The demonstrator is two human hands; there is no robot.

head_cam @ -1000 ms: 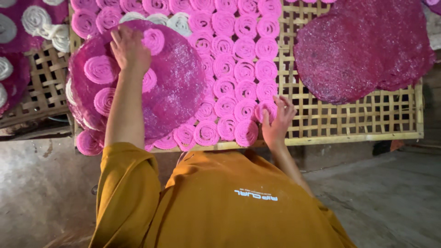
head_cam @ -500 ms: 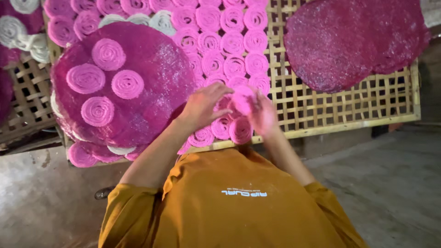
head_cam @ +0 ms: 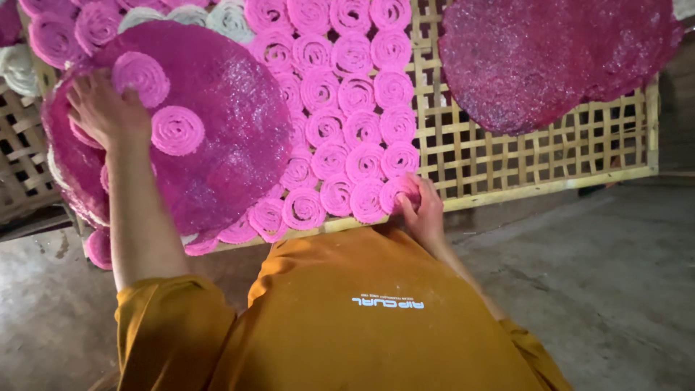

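Head view: the person in the orange shirt (head_cam: 376, 318) leans over a woven bamboo drying rack (head_cam: 507, 170) that carries rows of pink spiral rolls (head_cam: 347, 94). The right hand (head_cam: 422, 210) is at the near edge of the rack, its fingers pinched around the pink roll (head_cam: 394, 192) that closes the nearest row; the roll sits on the lattice just beside its neighbour and close to the rack's front rail. The left hand (head_cam: 108, 112) lies spread, palm down, on the large round magenta sheet (head_cam: 210, 130) toward the rack's left edge. It presses rather than grips, and its fingertips are near a loose roll (head_cam: 141, 76) lying on that sheet, with a second loose roll (head_cam: 177, 130) just beside the wrist. A stack of similar sheets shows under the top one at its left rim. Another dark magenta sheet (head_cam: 550, 58) covers the far right corner of the rack, well apart from both hands, with bare lattice between.

To do this step well, it seems wise for the right hand to keep its pinch light, since a coiled roll would likely unwind or flatten under pressure, and to set the roll flat, touching its neighbour but not overlapping, so the row stays straight along the near edge. The left hand would best stay flat and steady the sheet, as dragging could tear it.
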